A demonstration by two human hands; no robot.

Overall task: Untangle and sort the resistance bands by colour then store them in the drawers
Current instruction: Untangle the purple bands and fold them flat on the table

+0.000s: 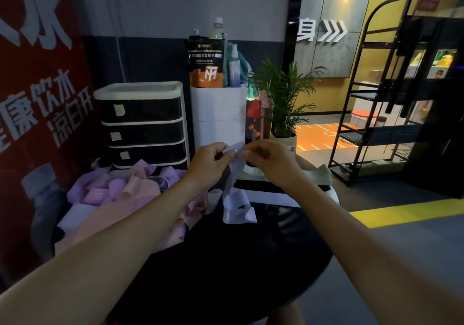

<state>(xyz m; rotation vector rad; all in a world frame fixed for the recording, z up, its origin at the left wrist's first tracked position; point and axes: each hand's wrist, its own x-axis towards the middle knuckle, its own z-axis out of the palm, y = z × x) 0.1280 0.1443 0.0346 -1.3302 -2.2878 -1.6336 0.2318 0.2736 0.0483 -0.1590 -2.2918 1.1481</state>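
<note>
Dark round table (251,262) carries it all: three-drawer unit (143,126) at the back left, drawers closed, presumably one per colour; in front of it the heap of pink and purple bands (120,194), still knotted, so sorting looks barely begun. Above the table's middle, left hand (209,161) and right hand (270,160) each pinch the top of one pale lilac band (236,174) with curled fingers. Held high, likely so its loops hang and fall free; the tail rests on the tabletop.
</note>
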